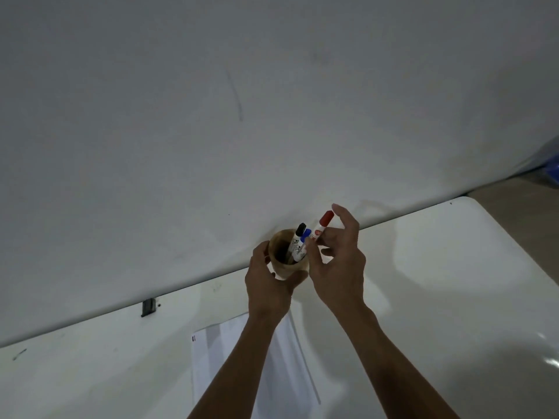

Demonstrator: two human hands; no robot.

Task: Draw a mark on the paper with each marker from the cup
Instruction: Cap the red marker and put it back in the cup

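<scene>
Red marker pinched in right hand, thumb and forefinger closed on barrel, other fingers spread; sits just above cup rim, right side. Black marker, blue marker stand in cup. Left hand wrapped round cup, likely steadying it. Paper on surface, nearer than cup, under forearms.

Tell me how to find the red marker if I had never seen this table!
Look at the far edge of the white table, where a brown cup stands by the wall, held by the left hand. The right hand pinches the red marker just above the cup. Its cap is red; the markers in the cup have black and blue caps.
</scene>
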